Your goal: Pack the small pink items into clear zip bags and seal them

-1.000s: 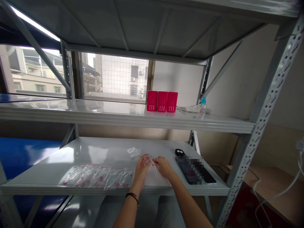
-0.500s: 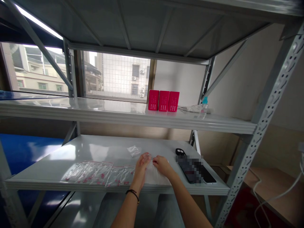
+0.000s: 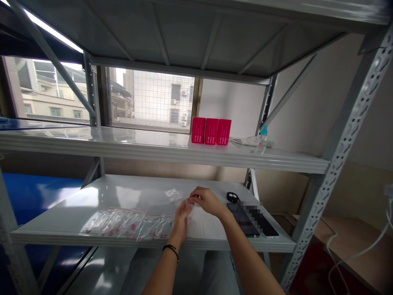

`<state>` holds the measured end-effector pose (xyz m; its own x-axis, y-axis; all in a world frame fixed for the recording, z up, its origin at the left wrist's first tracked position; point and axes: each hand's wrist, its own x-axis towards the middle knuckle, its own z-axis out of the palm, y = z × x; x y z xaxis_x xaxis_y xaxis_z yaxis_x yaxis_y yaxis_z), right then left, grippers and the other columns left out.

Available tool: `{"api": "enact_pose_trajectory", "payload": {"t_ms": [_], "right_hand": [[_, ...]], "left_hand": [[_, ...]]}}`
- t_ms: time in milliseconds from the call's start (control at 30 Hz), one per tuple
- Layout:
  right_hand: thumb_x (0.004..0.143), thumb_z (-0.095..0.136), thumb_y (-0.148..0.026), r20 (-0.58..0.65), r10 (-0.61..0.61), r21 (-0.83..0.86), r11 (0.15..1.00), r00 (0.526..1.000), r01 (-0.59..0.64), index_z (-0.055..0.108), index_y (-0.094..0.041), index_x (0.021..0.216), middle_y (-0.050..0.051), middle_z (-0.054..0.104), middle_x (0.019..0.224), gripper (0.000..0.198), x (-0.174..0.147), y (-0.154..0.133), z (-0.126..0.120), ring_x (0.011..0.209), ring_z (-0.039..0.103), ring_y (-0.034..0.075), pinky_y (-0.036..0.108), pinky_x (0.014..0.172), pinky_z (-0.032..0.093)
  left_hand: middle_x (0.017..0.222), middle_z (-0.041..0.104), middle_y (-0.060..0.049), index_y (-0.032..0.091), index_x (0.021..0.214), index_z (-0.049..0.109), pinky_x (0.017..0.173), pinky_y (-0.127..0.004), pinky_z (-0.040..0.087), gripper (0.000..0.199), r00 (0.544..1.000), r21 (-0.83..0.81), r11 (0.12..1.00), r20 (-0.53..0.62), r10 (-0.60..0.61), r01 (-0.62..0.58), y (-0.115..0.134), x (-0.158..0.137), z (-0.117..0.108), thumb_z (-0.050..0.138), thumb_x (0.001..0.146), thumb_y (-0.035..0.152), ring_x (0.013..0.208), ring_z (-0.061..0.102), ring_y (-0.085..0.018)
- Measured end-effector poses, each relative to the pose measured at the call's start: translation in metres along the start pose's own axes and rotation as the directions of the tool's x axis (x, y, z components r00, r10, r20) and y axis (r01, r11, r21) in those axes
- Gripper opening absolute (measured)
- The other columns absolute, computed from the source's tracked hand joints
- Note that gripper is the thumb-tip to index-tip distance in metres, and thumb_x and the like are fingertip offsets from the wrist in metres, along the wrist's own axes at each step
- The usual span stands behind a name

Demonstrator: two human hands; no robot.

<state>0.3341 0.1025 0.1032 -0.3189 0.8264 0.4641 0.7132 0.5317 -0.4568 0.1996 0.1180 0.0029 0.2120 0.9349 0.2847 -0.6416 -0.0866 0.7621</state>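
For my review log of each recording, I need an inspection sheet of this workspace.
Surface: glossy light-grey metal shelf.
Working items: overlapping clear plastic bags with red markings; small clear plastic piece lying apart; white sheet-like item beneath the forearms' inner side.
Clutter: two flat dark phone-like devices; rounded black object with white spots.
Hands: left hand holds clear crinkled plastic; right hand meets it, grip unclear.
Cables: white cables, right of shelf.
Surroundings: three crimson boxes, teal-capped clear bottle above; window behind.
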Motion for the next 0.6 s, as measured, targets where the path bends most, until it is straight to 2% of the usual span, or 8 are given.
{"api": "enact_pose_trajectory", "payload": {"t_ms": [100,267,333,433,533,600], "right_hand": [[0.094,0.056,-0.026,0.062,-0.040,-0.019,0.999,0.997,0.041,0.078,-0.021,0.090,0.006,0.075,0.089,0.023,0.002,-0.001,0.003,0.088,0.066,0.019,0.029,0.085,0.049],[0.096,0.048,-0.020,-0.067,0.035,0.121,0.992,0.997,-0.027,0.075,-0.023,0.107,0.009,0.071,0.107,0.029,-0.016,0.007,0.003,0.102,0.066,0.019,0.033,0.094,0.050],[0.095,0.049,-0.017,-0.031,0.016,0.143,0.990,0.999,-0.011,0.073,-0.025,0.112,0.008,0.066,0.115,0.030,-0.029,0.003,-0.001,0.109,0.064,0.019,0.033,0.098,0.050],[0.097,0.053,-0.026,0.017,0.009,0.161,0.987,1.000,-0.011,0.071,-0.028,0.109,0.007,0.060,0.124,0.023,-0.054,-0.016,-0.006,0.115,0.060,0.018,0.033,0.102,0.049],[0.099,0.051,-0.032,-0.010,0.055,0.141,0.989,0.998,-0.053,0.070,-0.028,0.103,0.007,0.059,0.124,0.020,-0.086,-0.036,-0.001,0.110,0.061,0.017,0.033,0.101,0.049],[0.098,0.049,-0.031,-0.024,0.081,0.107,0.991,0.996,-0.078,0.070,-0.029,0.104,0.008,0.060,0.123,0.022,-0.112,-0.044,0.014,0.108,0.062,0.019,0.034,0.098,0.051]], "left_hand": [[0.106,0.076,-0.008,0.018,0.101,0.077,0.094,-0.035,0.046,0.035,1.000,-0.032,0.999,0.003,-0.010,0.010,0.001,-0.001,0.001,0.077,0.075,0.042,0.106,0.065,-0.027],[0.102,0.077,-0.007,0.021,0.107,0.077,0.087,-0.031,0.047,0.038,0.992,-0.038,0.993,-0.051,-0.113,0.112,-0.003,0.000,-0.007,0.078,0.075,0.042,0.099,0.067,-0.023],[0.101,0.077,-0.008,0.021,0.104,0.078,0.087,-0.032,0.048,0.036,0.992,-0.070,0.990,-0.016,-0.127,0.125,0.000,-0.003,-0.007,0.077,0.077,0.044,0.097,0.068,-0.023],[0.109,0.077,-0.010,0.021,0.108,0.077,0.094,-0.036,0.048,0.038,0.986,-0.064,0.989,0.117,-0.122,0.130,0.012,-0.017,-0.003,0.073,0.082,0.049,0.102,0.068,-0.025],[0.121,0.075,-0.011,0.023,0.114,0.076,0.105,-0.041,0.045,0.044,0.967,0.163,0.984,0.227,-0.112,0.076,0.029,-0.047,-0.004,0.067,0.086,0.055,0.115,0.064,-0.030],[0.122,0.074,-0.009,0.026,0.113,0.076,0.108,-0.041,0.044,0.043,0.975,0.412,0.911,0.206,-0.079,-0.013,0.039,-0.074,-0.008,0.065,0.086,0.058,0.119,0.061,-0.031]]}}
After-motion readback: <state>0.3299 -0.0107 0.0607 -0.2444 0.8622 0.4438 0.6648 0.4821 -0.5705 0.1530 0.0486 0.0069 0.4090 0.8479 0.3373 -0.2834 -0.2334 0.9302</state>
